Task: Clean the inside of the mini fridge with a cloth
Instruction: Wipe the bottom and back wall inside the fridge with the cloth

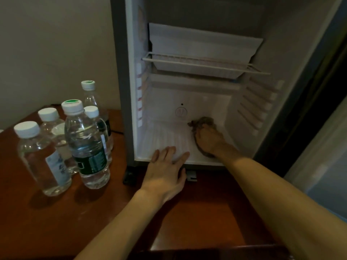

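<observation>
The mini fridge (131, 91) stands open on a wooden table, its white inside empty below a wire shelf (204, 62). My right hand (209, 140) is deep inside at the right of the ribbed fridge floor (163, 136), gripping a bunched brown cloth (203, 121) that it presses down there. The cloth shows beyond and beneath my fingers. My left hand (166, 169) rests flat on the fridge's front lip, fingers straight and spread onto the floor.
Several clear water bottles (85, 143) with white caps stand on the wooden table (56, 222) left of the fridge. A white drawer-like box (202, 45) sits above the wire shelf. The fridge door (319, 91) hangs open at the right.
</observation>
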